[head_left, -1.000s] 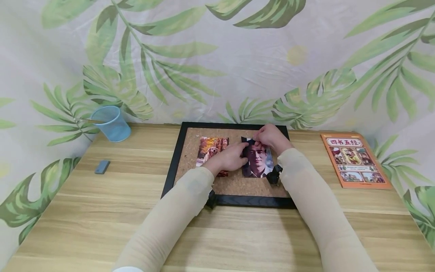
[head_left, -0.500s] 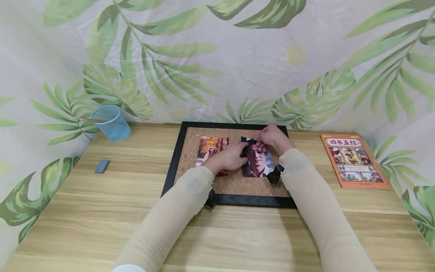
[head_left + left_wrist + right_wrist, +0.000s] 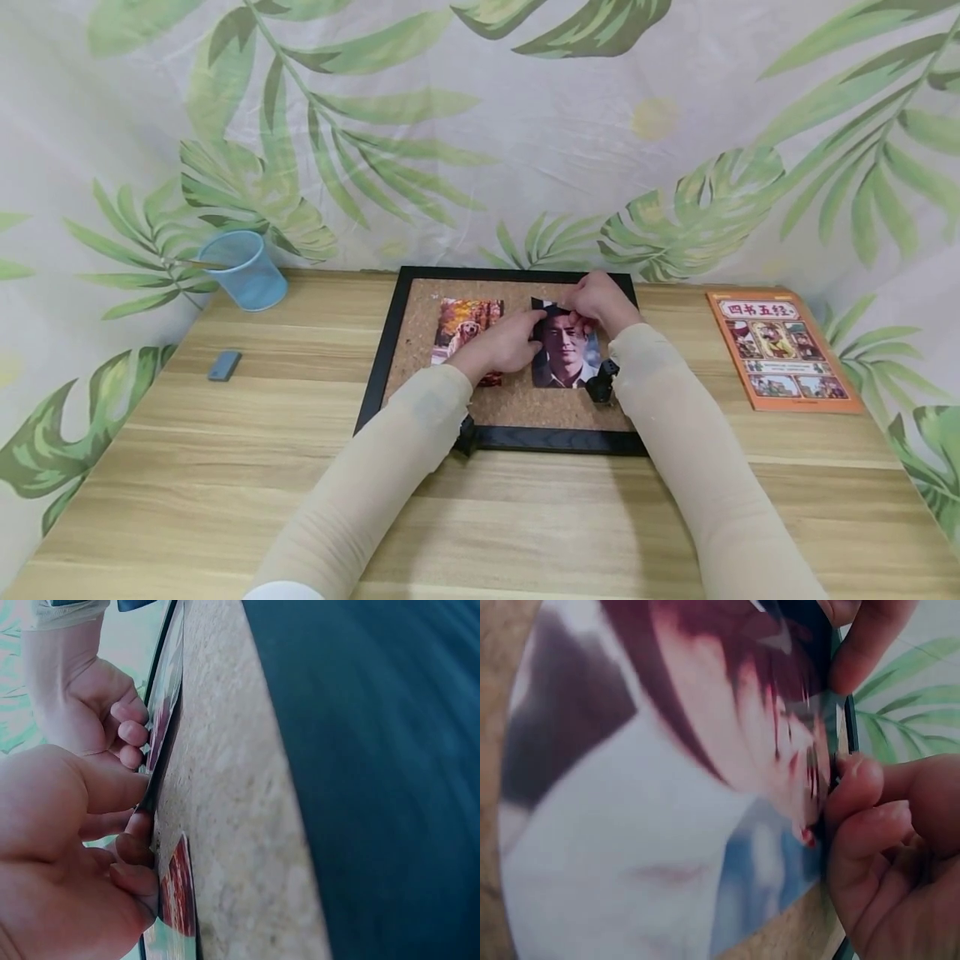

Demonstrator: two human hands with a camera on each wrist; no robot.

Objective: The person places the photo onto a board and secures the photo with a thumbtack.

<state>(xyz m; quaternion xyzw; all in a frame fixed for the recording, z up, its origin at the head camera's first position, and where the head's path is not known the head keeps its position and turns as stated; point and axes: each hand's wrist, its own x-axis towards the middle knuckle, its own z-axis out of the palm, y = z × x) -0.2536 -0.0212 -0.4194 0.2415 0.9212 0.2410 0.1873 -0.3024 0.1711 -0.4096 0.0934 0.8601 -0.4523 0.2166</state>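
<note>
A corkboard [image 3: 540,410] in a black frame lies on the table. On its right half is a photo of a man's portrait [image 3: 562,358]. My left hand [image 3: 506,343] pinches the portrait's upper left edge between thumb and finger; in the left wrist view that edge is lifted off the cork. At the portrait's top edge, my right hand [image 3: 600,302] pinches a tiny dark thing, apparently a push pin [image 3: 835,774], mostly hidden by the fingertips. The portrait bows upward in the right wrist view. Under my left forearm, a dog photo [image 3: 468,315] is partly covered.
A blue mesh pen cup [image 3: 255,279] with a thin stick in it stands at the back left. Nearer lies a small blue-grey block [image 3: 224,366]. An orange-bordered book [image 3: 783,354] is at the right. A leaf-patterned curtain [image 3: 555,150] hangs behind the table [image 3: 225,492].
The right hand's fingers have shifted slightly at the portrait's top edge. The left hand keeps its hold, and the photos and board stay in place.
</note>
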